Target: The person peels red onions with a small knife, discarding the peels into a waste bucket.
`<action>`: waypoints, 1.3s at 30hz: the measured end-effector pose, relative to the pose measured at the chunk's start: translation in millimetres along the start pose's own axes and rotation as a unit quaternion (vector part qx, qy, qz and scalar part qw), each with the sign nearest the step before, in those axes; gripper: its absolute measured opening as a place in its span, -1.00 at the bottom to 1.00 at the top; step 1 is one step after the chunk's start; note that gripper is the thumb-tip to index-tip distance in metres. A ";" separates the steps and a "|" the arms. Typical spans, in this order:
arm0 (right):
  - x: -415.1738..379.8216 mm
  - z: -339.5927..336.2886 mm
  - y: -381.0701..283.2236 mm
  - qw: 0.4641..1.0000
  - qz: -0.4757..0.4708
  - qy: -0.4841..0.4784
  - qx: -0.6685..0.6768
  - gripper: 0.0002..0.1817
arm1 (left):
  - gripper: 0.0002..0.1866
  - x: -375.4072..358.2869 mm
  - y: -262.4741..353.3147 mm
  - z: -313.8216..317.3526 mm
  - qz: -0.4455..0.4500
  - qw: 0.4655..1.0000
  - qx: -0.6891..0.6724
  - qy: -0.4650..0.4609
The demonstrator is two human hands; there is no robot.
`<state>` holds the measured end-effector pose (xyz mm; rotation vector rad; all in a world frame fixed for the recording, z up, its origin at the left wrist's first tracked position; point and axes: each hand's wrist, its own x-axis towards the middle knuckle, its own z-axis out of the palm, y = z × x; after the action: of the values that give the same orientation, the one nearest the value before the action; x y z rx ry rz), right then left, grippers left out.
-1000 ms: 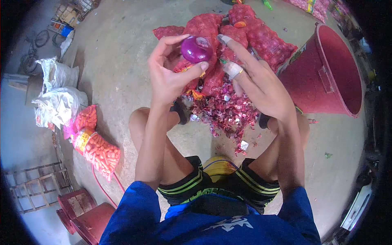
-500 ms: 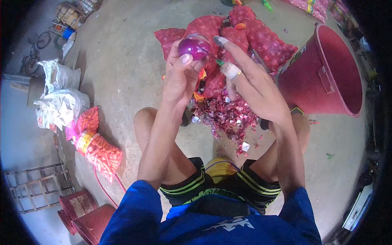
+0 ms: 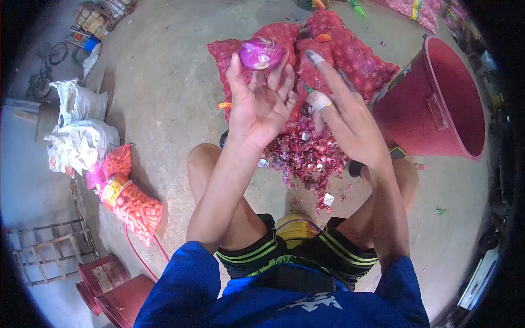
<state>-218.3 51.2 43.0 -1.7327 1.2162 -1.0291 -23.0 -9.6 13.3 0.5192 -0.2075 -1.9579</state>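
Far left: 2 white sacks, slumped together on the concrete floor. Just below them, a mesh bag of orange carrots, lying flat, yellow label band near its upper end. Lower left corner: red stool, partly cut by the frame edge.

Centre: left hand, raised palm-up above the knees. Fingertips and thumb closed around a peeled purple onion, which sits at the top of the hand, held in the air in front of the red mesh sacks of onions lying on the floor behind. Under both hands, between the feet, a heap of purple onion skins.

Right of centre: right hand, just beside the left, not touching the onion. Index finger extended, taped at tip and knuckle; a small green-handled blade shows at the fingers, though the grip on it cannot be made out clearly.

Far right: red plastic bucket, tipped on its side, mouth facing right.
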 end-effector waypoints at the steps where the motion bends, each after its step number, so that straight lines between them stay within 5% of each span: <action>1: 0.4 -0.4 -0.2 0.999 0.029 -0.001 0.021 -0.28 | -0.10 0.0 1.7 -0.6 -0.008 1.000 0.006 -0.016; 14: 10.5 2.2 4.2 0.992 -0.107 0.042 -0.060 -0.25 | -0.32 -11.3 -15.4 2.1 -0.041 0.998 0.046 0.015; 16: 11.4 0.5 5.2 0.990 -0.122 0.042 -0.055 -0.28 | -0.15 -3.9 -11.2 -21.7 -0.096 0.988 0.035 -0.118; 19: 11.5 -6.3 4.6 0.991 -0.128 0.022 -0.040 -0.30 | -0.17 -10.8 -15.3 -7.5 -0.048 0.994 0.088 -0.036; 25: 14.5 -5.7 12.5 0.972 -0.216 0.041 -0.082 -0.31 | -0.25 -10.9 -16.0 -7.8 -0.010 0.988 0.152 -0.035; 29: 11.9 -9.2 10.0 0.974 -0.176 0.030 -0.136 -0.33 | -0.39 -9.2 -15.6 -10.9 0.007 0.986 0.153 -0.074; 34: 20.6 -7.4 15.1 0.971 -0.171 0.139 -0.090 -0.46 | -0.25 -3.5 -17.5 -22.9 -0.004 0.985 0.136 -0.107; 39: 13.1 -17.3 10.6 0.989 -0.080 0.125 -0.025 -0.52 | -0.25 -9.1 -17.9 -16.5 -0.042 0.984 0.046 -0.167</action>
<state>-234.8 33.6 42.4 -1.8036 1.2803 -1.3549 -27.1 7.7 -5.6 0.2585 -0.4973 -2.1188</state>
